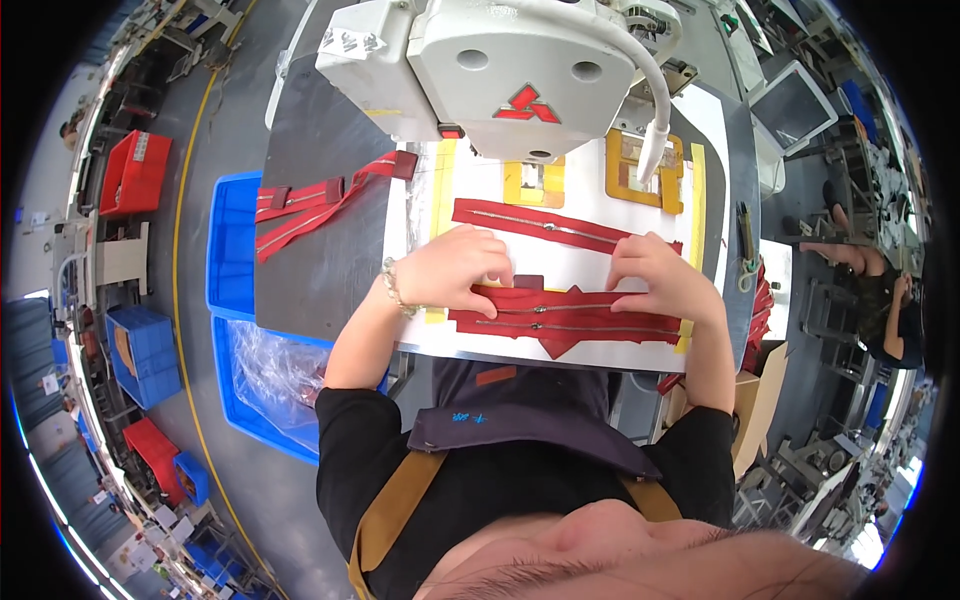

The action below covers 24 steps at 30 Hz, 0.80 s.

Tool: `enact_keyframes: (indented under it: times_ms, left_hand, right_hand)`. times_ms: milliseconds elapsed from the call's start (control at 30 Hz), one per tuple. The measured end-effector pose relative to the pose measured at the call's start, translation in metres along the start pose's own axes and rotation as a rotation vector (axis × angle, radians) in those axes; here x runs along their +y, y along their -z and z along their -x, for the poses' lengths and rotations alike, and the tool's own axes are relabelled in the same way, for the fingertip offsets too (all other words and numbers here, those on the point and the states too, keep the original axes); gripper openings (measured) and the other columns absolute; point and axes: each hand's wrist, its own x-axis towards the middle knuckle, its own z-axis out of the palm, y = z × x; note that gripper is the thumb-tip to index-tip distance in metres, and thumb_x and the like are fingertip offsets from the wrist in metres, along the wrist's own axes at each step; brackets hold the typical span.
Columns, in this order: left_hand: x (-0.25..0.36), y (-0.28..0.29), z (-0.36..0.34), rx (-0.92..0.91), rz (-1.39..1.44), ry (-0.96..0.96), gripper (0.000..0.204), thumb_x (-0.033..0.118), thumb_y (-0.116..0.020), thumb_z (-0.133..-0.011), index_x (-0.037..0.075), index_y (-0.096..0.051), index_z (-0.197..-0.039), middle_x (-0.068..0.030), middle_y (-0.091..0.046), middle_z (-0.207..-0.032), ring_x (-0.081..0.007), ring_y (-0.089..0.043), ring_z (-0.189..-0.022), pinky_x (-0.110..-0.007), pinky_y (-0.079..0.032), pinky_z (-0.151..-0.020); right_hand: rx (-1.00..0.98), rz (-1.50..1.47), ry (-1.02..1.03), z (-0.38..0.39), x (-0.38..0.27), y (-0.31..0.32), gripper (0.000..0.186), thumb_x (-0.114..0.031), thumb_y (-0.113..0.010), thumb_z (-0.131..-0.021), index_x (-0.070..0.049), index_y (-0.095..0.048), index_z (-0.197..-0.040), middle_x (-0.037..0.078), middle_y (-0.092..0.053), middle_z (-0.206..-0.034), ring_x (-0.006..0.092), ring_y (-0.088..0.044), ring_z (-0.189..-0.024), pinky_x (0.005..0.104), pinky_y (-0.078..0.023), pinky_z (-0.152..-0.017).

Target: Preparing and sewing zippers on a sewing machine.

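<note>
My left hand (450,270) is at the left end of a red zipper strip (550,301), its thumb and curled fingers around that end. My right hand (665,280) grips the same strip near its right end with thumb and bent fingers. Just below lies another red zipper strip (560,328), close to the table's front edge, with a pointed red fabric piece under it. Further up, a third red zipper strip (545,228) slants across the white board; its right part passes under my right fingers. A small maroon tab (528,282) shows above the held strip.
A large white sewing machine head (520,70) overhangs the board. Yellow-edged frames (645,175) lie beneath it. More red zipper strips (330,198) lie on the dark table at left. Blue bins (232,245) stand left; scissors (748,275) and a cardboard box (760,400) are at right.
</note>
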Motion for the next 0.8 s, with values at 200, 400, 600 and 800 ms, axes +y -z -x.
enact_keyframes:
  times_ms: [200, 400, 600, 800]
  left_hand:
    - [0.006, -0.003, -0.005, -0.125, 0.086, 0.064, 0.023, 0.026, -0.075, -0.073, 0.012, -0.058, -0.081, 0.0013, -0.054, -0.069, -0.02, -0.054, -0.073, -0.033, -0.039, -0.074]
    - [-0.001, -0.006, -0.002, -0.101, 0.115, 0.073, 0.016, 0.022, -0.071, -0.078, 0.011, -0.058, -0.078, 0.0006, -0.054, -0.068, -0.0199, -0.053, -0.07, -0.033, -0.039, -0.073]
    - [-0.004, -0.005, -0.002, 0.218, 0.106, -0.001, 0.012, 0.018, -0.069, -0.077, 0.012, -0.064, -0.086, -0.0016, -0.058, -0.08, -0.022, -0.056, -0.084, -0.036, -0.041, -0.077]
    - [-0.023, 0.0, -0.002, 0.479, -0.306, 0.139, 0.014, 0.011, -0.069, -0.076, 0.012, -0.067, -0.09, -0.0025, -0.058, -0.09, -0.023, -0.054, -0.087, -0.035, -0.042, -0.078]
  right_hand:
    - [-0.104, 0.038, -0.025, -0.004, -0.003, -0.009, 0.024, -0.016, -0.077, -0.07, -0.01, -0.061, -0.087, 0.002, -0.056, -0.088, 0.0211, -0.054, -0.087, 0.0329, -0.037, -0.081]
    - [0.039, 0.008, -0.032, -0.006, 0.003, -0.011, 0.015, -0.013, -0.071, -0.075, -0.009, -0.06, -0.085, 0.005, -0.057, -0.082, 0.0233, -0.055, -0.084, 0.0339, -0.04, -0.079]
    - [0.345, 0.217, -0.173, -0.006, 0.009, -0.003, 0.014, -0.008, -0.071, -0.074, -0.005, -0.06, -0.083, 0.006, -0.057, -0.08, 0.0249, -0.055, -0.079, 0.0336, -0.041, -0.078]
    - [0.401, 0.178, -0.22, 0.009, 0.019, 0.002, 0.017, -0.011, -0.072, -0.073, -0.007, -0.062, -0.086, 0.007, -0.058, -0.082, 0.0247, -0.057, -0.082, 0.0345, -0.041, -0.073]
